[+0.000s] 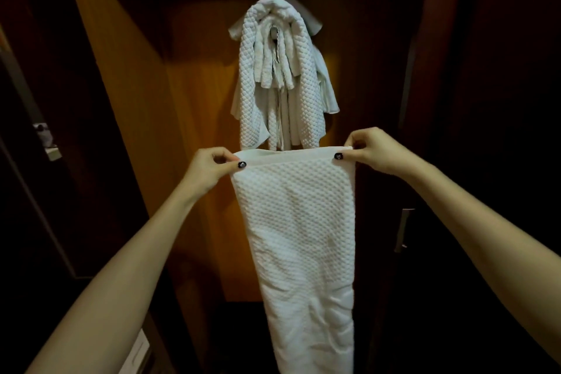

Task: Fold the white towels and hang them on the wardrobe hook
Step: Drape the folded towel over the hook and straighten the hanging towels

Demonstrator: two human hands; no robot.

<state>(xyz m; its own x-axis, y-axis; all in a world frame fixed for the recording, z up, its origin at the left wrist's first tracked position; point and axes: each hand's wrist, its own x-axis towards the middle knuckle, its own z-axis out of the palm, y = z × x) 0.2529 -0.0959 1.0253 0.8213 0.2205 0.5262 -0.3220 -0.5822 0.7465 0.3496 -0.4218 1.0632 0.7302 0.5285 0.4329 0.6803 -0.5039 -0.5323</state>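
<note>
Now the white towel (299, 222) hangs lengthwise in front of the person, held up by its top corners just below the bundle of hung towels (280, 76) on the hook (274, 31); the left hand (209, 165) pinches the left corner between thumb and curled fingers, and the right hand (372, 149) pinches the right corner the same way. The step appears to be a lengthwise fold before hanging; to do it well the two corners should be brought together level, edges matched, so the strip stays narrow and even; slack in the top hem would skew the fold. The cloth is thick waffle-textured cotton with a smooth flat hem, limp and creased toward its lower end; the hook seems metal, nearly buried in towels; behind it stands a warm, polished wooden panel (194, 118); a slim metal handle (402, 229) shows on the dark door to the right.
</note>
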